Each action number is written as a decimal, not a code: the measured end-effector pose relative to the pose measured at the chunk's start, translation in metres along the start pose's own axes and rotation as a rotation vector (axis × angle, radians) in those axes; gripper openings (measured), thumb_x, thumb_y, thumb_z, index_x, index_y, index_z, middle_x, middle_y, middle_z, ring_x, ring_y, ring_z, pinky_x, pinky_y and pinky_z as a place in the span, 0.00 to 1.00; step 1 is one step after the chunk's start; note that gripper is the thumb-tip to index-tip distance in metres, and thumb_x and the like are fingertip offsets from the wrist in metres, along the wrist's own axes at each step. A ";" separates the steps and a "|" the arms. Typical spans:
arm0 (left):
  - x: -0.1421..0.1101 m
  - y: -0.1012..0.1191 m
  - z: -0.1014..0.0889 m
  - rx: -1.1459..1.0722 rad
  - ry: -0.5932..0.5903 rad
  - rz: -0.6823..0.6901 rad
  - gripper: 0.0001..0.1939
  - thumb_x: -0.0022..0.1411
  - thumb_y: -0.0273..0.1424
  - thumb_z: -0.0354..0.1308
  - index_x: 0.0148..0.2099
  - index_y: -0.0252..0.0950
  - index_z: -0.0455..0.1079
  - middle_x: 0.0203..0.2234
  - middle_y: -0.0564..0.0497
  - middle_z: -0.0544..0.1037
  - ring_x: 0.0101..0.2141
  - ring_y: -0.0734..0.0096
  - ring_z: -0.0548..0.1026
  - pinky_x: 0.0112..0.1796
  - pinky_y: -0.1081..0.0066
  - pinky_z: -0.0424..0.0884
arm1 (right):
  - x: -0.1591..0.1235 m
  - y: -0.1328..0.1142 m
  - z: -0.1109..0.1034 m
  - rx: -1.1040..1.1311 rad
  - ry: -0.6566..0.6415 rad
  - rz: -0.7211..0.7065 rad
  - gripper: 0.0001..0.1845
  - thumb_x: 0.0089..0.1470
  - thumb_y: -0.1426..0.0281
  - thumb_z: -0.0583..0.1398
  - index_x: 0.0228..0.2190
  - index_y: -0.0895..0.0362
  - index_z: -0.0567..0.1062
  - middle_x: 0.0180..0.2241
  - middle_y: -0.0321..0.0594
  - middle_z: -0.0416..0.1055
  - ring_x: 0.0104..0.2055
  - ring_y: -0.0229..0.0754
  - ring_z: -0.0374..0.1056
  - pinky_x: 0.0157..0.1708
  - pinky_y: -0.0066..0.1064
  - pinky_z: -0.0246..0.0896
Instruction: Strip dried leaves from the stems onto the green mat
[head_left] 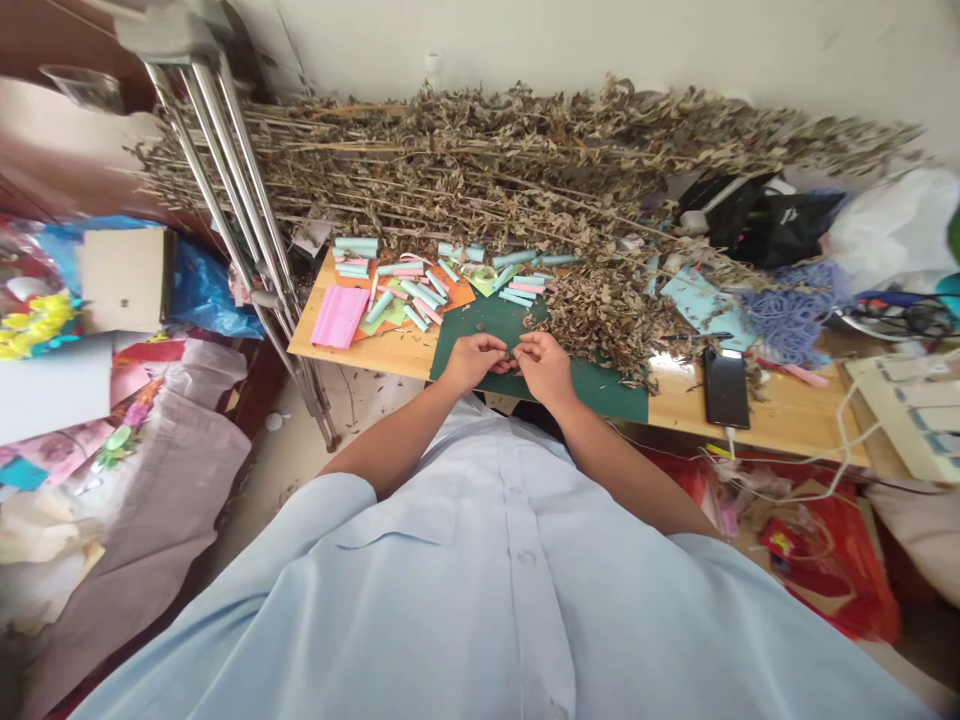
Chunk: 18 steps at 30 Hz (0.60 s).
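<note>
Brown scrap (pixel 514 363), where's it at?

Over grn cutting mat (pixel 600 395); L hand (pixel 472 362) and R hand (pixel 544 368) both pinching it, fingers tight.

Around it?

L to R: steel tubes (pixel 225 220), wood table (pixel 360 350), pale-blue paper rolls (pixel 417 292), dried leafy stems (pixel 480 170) heaped behind, black phone (pixel 726 388).
</note>
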<state>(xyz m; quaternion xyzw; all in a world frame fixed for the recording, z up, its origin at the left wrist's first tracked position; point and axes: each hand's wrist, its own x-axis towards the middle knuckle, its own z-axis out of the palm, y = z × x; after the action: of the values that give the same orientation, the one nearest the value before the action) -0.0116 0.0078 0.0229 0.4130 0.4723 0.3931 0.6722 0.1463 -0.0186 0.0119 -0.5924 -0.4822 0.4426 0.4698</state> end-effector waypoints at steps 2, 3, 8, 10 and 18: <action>0.000 -0.001 0.000 0.001 -0.001 0.005 0.07 0.54 0.25 0.65 0.37 0.29 0.74 0.24 0.50 0.79 0.26 0.71 0.80 0.31 0.71 0.78 | 0.000 0.003 0.000 -0.013 0.012 -0.021 0.17 0.52 0.64 0.62 0.43 0.53 0.70 0.35 0.39 0.78 0.30 0.42 0.76 0.30 0.34 0.73; 0.000 -0.001 0.000 0.000 0.000 0.007 0.07 0.54 0.25 0.66 0.37 0.29 0.74 0.24 0.50 0.79 0.26 0.70 0.80 0.31 0.71 0.79 | 0.000 0.004 0.000 -0.035 0.015 -0.047 0.16 0.52 0.64 0.62 0.44 0.53 0.70 0.36 0.39 0.78 0.30 0.42 0.76 0.32 0.35 0.74; 0.001 -0.004 0.000 -0.003 -0.008 0.017 0.08 0.54 0.26 0.66 0.37 0.30 0.73 0.24 0.50 0.79 0.26 0.69 0.80 0.31 0.70 0.79 | -0.005 0.002 -0.002 -0.254 -0.002 -0.246 0.14 0.57 0.66 0.60 0.46 0.52 0.72 0.39 0.42 0.79 0.38 0.45 0.78 0.43 0.40 0.75; 0.002 -0.005 0.000 -0.007 -0.004 0.016 0.08 0.55 0.26 0.66 0.38 0.30 0.73 0.24 0.51 0.79 0.25 0.70 0.80 0.31 0.70 0.79 | -0.007 -0.001 -0.003 -0.337 -0.025 -0.316 0.14 0.58 0.67 0.60 0.47 0.52 0.72 0.40 0.42 0.80 0.40 0.46 0.78 0.45 0.41 0.74; 0.001 -0.003 0.001 0.004 -0.005 -0.011 0.09 0.55 0.28 0.67 0.38 0.30 0.73 0.26 0.50 0.80 0.27 0.71 0.80 0.31 0.72 0.79 | -0.009 -0.004 -0.006 -0.585 -0.044 -0.444 0.14 0.60 0.70 0.57 0.48 0.52 0.73 0.41 0.44 0.80 0.44 0.49 0.78 0.48 0.42 0.72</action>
<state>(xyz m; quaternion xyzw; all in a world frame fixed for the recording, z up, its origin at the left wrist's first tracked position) -0.0099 0.0069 0.0199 0.4128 0.4736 0.3872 0.6748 0.1504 -0.0279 0.0177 -0.5727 -0.7153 0.1860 0.3547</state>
